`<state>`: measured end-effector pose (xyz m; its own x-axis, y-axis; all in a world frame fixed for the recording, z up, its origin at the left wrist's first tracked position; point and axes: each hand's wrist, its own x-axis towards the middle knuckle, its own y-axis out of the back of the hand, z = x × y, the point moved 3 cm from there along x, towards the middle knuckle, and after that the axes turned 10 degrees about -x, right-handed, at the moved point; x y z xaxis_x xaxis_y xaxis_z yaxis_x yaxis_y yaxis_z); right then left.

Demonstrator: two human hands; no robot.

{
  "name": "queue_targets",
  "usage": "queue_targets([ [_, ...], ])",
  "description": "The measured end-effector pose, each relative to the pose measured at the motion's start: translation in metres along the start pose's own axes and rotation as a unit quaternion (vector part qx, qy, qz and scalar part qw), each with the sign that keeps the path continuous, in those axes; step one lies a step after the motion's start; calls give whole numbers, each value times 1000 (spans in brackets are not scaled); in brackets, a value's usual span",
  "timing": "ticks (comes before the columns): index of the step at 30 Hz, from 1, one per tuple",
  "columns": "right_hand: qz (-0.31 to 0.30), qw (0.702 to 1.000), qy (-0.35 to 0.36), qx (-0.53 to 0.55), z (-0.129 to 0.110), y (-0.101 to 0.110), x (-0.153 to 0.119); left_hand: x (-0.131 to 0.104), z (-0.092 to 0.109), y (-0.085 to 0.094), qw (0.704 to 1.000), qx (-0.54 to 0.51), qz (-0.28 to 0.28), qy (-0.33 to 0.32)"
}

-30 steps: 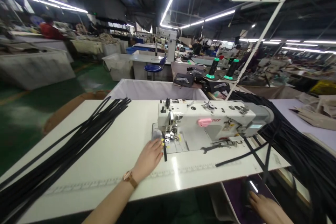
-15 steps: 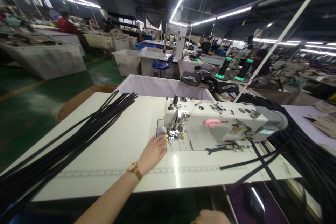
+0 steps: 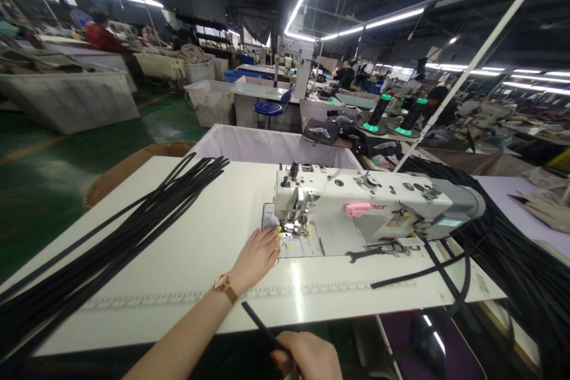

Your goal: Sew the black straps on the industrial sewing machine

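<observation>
My left hand (image 3: 258,254), with a watch (image 3: 225,288) at the wrist, lies palm down at the left of the sewing machine's needle plate (image 3: 298,245). Its fingers stretch out toward the presser foot (image 3: 291,227). Below the table's front edge my right hand (image 3: 312,355) is closed around a black strap (image 3: 258,319), whose free end points up and left over the edge. The white sewing machine (image 3: 329,196) stands at the middle of the table. A bundle of black straps (image 3: 146,225) lies along the table's left side.
A wrench (image 3: 371,252) rests before the machine. More black straps (image 3: 525,261) hang at the right, one reaching across the tabletop. A measuring tape (image 3: 178,298) runs along the front. Behind are a lined bin (image 3: 276,145), thread cones (image 3: 378,113) and a thread stand pole (image 3: 472,65).
My right hand has moved left and up into fuller view, and the strap in it now shows. My left hand stays by the needle plate. The camera view has shifted slightly.
</observation>
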<state>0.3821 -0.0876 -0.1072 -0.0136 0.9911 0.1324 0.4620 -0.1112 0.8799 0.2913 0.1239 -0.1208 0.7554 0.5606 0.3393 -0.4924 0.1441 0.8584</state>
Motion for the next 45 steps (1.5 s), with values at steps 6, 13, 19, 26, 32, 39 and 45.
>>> queue_targets([
  [6,-23,996,-50,64,16,-1,3,0,-5,-6,1000,-2,-2,-6],
  [13,-50,976,-109,179,14,12,17,-1,-4,-6,1000,0,-4,-1],
  [19,-35,958,-171,230,13,19,29,0,-2,-3,1000,-7,6,-5],
  [26,-23,937,-196,289,21,20,44,0,-1,-3,1000,-20,15,-10],
  [32,-5,922,-181,342,27,17,75,-1,-2,3,996,-62,57,25],
  [39,8,898,-188,398,26,11,110,-4,-1,3,998,-51,36,-9],
  [45,4,906,-201,372,30,3,121,-2,2,2,1000,-14,11,-17],
])
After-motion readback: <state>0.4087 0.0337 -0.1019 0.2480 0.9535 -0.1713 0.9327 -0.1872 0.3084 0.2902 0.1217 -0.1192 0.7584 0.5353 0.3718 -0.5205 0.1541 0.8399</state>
